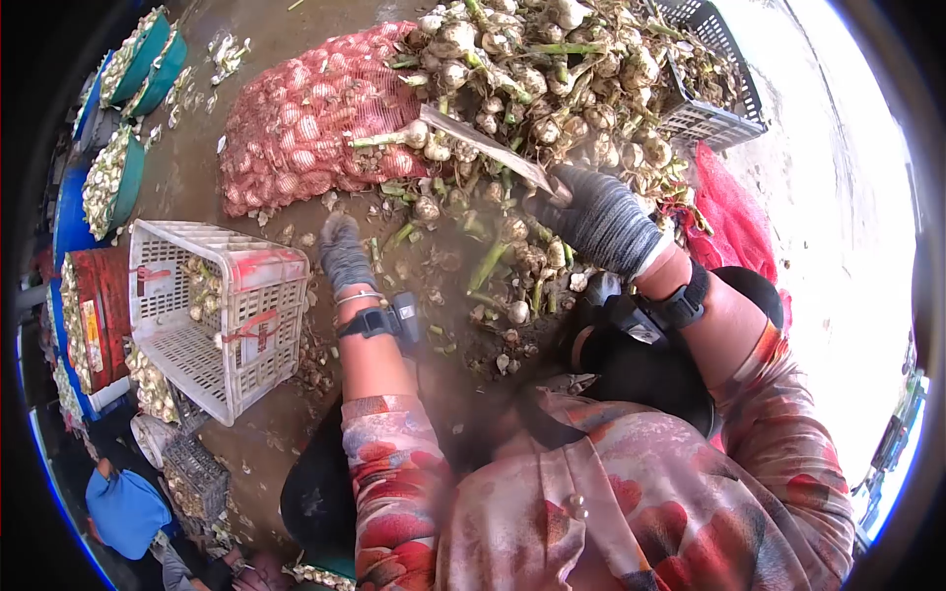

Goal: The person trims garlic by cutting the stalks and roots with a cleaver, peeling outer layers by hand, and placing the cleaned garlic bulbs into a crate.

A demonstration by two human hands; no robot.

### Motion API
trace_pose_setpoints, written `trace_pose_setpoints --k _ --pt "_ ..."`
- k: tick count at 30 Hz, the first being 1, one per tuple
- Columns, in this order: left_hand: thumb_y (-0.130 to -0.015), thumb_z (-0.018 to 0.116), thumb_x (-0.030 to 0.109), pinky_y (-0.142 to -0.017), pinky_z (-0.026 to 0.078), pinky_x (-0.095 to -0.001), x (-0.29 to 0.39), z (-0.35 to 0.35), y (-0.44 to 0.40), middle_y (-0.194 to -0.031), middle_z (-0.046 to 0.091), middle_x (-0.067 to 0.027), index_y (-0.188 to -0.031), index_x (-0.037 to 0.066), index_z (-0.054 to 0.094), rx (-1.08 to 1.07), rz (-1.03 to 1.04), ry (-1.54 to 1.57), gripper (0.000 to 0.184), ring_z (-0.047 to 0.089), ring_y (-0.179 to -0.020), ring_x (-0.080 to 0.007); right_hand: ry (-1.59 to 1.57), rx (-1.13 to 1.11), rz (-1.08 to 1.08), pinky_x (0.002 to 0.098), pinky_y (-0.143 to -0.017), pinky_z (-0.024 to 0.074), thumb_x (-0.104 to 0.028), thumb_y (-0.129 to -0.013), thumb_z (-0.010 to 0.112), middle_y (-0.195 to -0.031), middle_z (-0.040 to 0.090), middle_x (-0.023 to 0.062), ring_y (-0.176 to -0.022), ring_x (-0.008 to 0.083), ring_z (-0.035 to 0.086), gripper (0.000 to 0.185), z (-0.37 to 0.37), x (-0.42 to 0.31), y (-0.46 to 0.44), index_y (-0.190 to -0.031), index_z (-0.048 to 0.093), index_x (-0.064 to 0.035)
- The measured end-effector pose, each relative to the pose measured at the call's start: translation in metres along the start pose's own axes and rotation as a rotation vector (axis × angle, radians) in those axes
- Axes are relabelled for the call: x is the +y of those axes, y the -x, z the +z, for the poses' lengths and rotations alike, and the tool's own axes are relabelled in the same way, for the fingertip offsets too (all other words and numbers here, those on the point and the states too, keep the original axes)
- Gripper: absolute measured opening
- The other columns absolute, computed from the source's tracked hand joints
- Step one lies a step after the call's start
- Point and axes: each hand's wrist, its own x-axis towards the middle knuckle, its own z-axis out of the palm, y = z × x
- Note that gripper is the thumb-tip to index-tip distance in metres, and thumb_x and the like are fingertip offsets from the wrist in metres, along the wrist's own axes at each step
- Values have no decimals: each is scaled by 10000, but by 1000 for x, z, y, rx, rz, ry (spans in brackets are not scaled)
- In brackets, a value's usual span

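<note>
My right hand (601, 219), in a grey striped knit glove, is closed around the handle end of a long flat-bladed knife (493, 150). The blade points up and left across a large heap of garlic bulbs (532, 69) with stems. Beside the blade's tip is one bulb (414, 134) with a green stem. My left hand (343, 251), gloved alike, is lower left, between the heap and a white plastic crate (266, 281); its fingers are turned from view and I see nothing in it. Trimmed stems and loose bulbs (517, 311) lie on the wet ground between my hands.
A red mesh sack (315, 118) full of garlic lies behind my left hand. The white crate is tipped, with some bulbs inside. A dark crate (714, 74) stands at upper right, red netting (734, 212) at right. Filled green tubs (128, 182) line the left; another person (128, 512) is lower left.
</note>
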Motion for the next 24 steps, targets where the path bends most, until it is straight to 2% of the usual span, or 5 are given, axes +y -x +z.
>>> trace_pose_setpoints --k 4,8,13,19,24 --pt "-773 690 297 -907 467 -417 -64 67 9 -1154 617 -204 -1322 108 465 -290 182 -1000 623 593 -1058 -368 70 -59 75 455 -684 507 -406 -846 618 -803 649 228 -774 391 642 444 1 -1 -2 -1122 607 -59" --pt "-688 712 376 -910 456 -451 -85 93 0 -1157 601 -232 -1267 95 493 -339 17 -1353 679 580 -1060 -407 134 -70 40 467 -649 510 -395 -843 622 -749 648 206 -718 387 644 402 7 3 -7 -1075 613 -66" --pt "-811 652 152 -911 462 -391 -105 87 18 -1103 622 -154 -1184 23 527 -382 16 -306 414 596 -1002 -284 74 -120 48 434 -631 493 -309 -835 656 -742 620 180 -708 383 617 257 21 14 -11 -932 603 -77" --pt "-889 567 105 -894 456 -380 -18 88 72 -1045 629 -119 -1101 50 603 -748 673 -669 222 597 -979 -233 231 -222 -45 459 -677 508 -178 -756 634 -779 631 170 -794 372 640 203 21 8 -4 -939 605 -95" --pt "-885 592 153 -885 465 -386 69 81 125 -1069 630 -100 -1111 54 600 -776 721 -738 248 611 -938 -239 215 -185 -141 454 -651 506 -183 -745 642 -759 636 154 -751 366 638 186 5 -10 15 -919 618 -121"
